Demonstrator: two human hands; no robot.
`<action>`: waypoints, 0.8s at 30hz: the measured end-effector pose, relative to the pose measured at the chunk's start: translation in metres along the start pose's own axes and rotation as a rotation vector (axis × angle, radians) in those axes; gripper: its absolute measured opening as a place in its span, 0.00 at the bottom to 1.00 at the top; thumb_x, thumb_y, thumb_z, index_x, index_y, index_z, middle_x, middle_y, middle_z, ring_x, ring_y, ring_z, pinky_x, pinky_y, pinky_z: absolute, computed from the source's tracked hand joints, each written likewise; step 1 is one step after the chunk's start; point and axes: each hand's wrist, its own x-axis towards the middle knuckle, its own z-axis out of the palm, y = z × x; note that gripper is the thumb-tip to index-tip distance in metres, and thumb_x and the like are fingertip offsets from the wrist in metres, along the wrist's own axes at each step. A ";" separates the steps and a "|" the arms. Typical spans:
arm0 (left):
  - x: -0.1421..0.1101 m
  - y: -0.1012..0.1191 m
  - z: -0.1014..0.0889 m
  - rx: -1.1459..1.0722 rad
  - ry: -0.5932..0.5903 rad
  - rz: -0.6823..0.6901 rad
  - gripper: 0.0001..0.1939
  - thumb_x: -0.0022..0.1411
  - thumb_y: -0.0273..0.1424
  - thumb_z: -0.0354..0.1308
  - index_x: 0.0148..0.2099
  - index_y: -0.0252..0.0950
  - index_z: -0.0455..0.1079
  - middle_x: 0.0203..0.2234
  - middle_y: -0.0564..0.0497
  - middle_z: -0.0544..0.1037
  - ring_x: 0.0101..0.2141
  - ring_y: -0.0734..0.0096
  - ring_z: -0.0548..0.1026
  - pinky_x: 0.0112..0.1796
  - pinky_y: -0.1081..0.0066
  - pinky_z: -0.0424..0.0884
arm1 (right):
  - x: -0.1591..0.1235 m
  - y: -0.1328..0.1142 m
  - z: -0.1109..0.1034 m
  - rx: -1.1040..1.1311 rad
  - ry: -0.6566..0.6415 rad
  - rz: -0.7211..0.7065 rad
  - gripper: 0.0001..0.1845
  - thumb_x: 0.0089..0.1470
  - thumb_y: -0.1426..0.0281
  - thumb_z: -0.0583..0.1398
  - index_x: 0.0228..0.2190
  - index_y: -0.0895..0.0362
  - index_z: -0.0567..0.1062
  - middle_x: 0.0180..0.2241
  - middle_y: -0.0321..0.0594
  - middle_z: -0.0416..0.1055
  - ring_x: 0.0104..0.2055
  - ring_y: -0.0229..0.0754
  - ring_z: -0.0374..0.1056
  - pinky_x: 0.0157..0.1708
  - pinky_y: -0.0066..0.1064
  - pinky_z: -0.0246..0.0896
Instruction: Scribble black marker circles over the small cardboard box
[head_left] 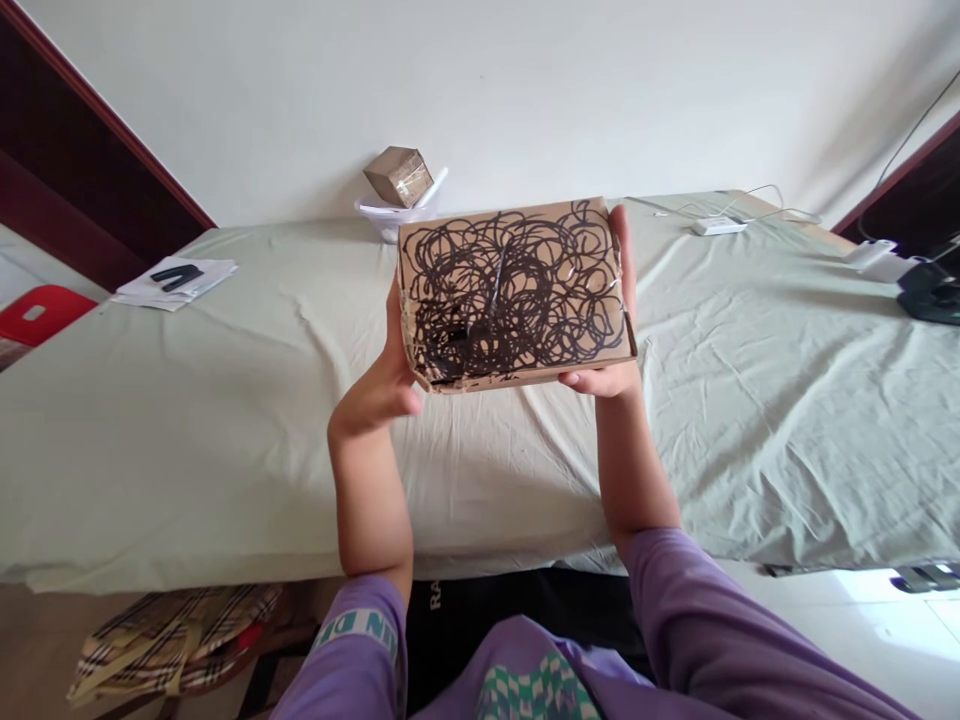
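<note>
A brown cardboard box (517, 290), its face covered in looping black marker scribbles, is held up over the cloth-covered table. Clear tape glints on it, and its lower left corner looks worn. My left hand (391, 360) grips the box's left end, with the thumb below the lower left corner and the other fingers mostly hidden behind. On the opposite end, my right hand (619, 370) wraps the right side, its thumb under the bottom edge and a finger along the right edge.
Behind the box, a clear plastic tub (386, 222) holds a smaller cardboard box (400, 177). Papers (217, 272) with a black stapler-like object (177, 276) lie at left. A white power strip (718, 227) with cables sits back right. A wrinkled pale green cloth (315, 420) covers the table.
</note>
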 end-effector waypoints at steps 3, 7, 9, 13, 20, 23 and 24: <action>-0.006 0.006 0.010 -0.115 0.050 -0.020 0.54 0.61 0.61 0.69 0.81 0.57 0.51 0.73 0.46 0.66 0.77 0.39 0.60 0.77 0.40 0.58 | -0.002 -0.002 0.001 -0.083 -0.023 -0.018 0.66 0.44 0.31 0.67 0.77 0.25 0.48 0.81 0.15 0.43 0.86 0.65 0.36 0.85 0.57 0.36; -0.007 0.015 0.023 -0.137 0.166 -0.091 0.50 0.63 0.41 0.70 0.81 0.59 0.52 0.69 0.50 0.70 0.71 0.46 0.68 0.74 0.45 0.65 | -0.002 -0.004 0.004 -0.142 -0.005 -0.035 0.67 0.43 0.28 0.65 0.77 0.25 0.46 0.81 0.15 0.44 0.87 0.61 0.28 0.85 0.53 0.36; -0.004 0.021 0.029 -0.077 0.210 -0.121 0.53 0.62 0.35 0.69 0.82 0.61 0.49 0.71 0.53 0.70 0.71 0.49 0.67 0.74 0.48 0.66 | -0.002 -0.003 0.003 -0.165 -0.014 -0.033 0.67 0.43 0.27 0.64 0.77 0.26 0.46 0.81 0.17 0.46 0.87 0.60 0.31 0.85 0.50 0.38; 0.002 0.028 0.032 -0.030 0.216 -0.138 0.60 0.60 0.30 0.69 0.84 0.63 0.41 0.77 0.56 0.62 0.75 0.49 0.62 0.75 0.50 0.64 | -0.004 0.001 -0.002 -0.190 -0.035 -0.026 0.66 0.45 0.28 0.62 0.78 0.29 0.47 0.80 0.21 0.47 0.84 0.60 0.43 0.84 0.50 0.43; 0.004 0.020 0.031 -0.159 0.158 -0.067 0.55 0.59 0.38 0.65 0.84 0.55 0.48 0.75 0.55 0.66 0.79 0.48 0.56 0.80 0.51 0.50 | -0.003 0.005 -0.001 -0.144 -0.019 -0.069 0.64 0.48 0.31 0.63 0.78 0.30 0.47 0.80 0.26 0.46 0.84 0.63 0.44 0.83 0.57 0.41; 0.009 0.018 0.032 -0.064 0.193 -0.101 0.56 0.59 0.35 0.69 0.83 0.58 0.47 0.77 0.55 0.62 0.79 0.48 0.55 0.80 0.48 0.49 | -0.005 0.008 -0.004 -0.103 -0.041 -0.049 0.68 0.42 0.31 0.67 0.78 0.30 0.50 0.79 0.27 0.49 0.83 0.66 0.43 0.83 0.60 0.40; 0.010 0.016 0.030 -0.034 0.189 -0.105 0.57 0.60 0.36 0.71 0.83 0.58 0.47 0.78 0.55 0.60 0.79 0.46 0.55 0.80 0.46 0.48 | -0.006 0.009 -0.006 -0.098 -0.057 -0.004 0.70 0.40 0.30 0.68 0.77 0.30 0.50 0.79 0.28 0.49 0.84 0.68 0.41 0.83 0.61 0.40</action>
